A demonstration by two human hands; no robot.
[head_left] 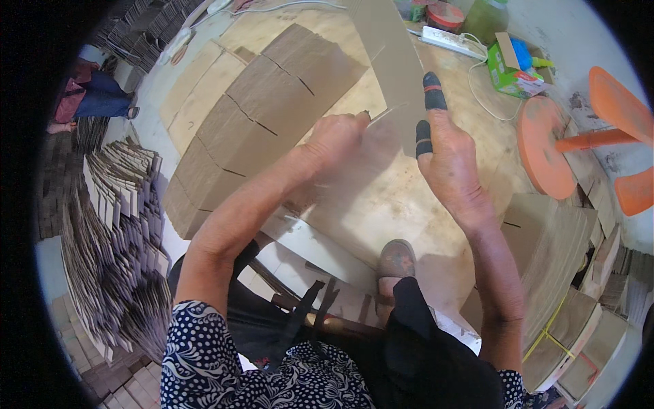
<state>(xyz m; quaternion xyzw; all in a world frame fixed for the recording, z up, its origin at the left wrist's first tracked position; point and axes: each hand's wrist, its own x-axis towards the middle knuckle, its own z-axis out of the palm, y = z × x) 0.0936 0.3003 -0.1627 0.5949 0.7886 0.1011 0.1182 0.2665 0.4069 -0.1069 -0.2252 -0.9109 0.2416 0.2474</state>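
A tall, flat brown cardboard strip [388,54] stands between my hands, its lower part smeared by motion. My right hand [449,150] pinches the strip's right edge, with dark covers on the thumb and forefinger. My left hand [337,140] is closed in front of the strip's lower left side. A thin pale edge shows at its fingertips, too blurred to name. To the left of the hands lies a long row of slotted cardboard sheets [262,102], packed together on the wooden board [436,211].
Stacks of cardboard pieces [116,252] fill the left side. At the right are a cardboard bundle [552,245], an orange stool [545,146], a green box [514,71] and a white power strip [453,41] with a cable. Another person [99,95] is at the far left.
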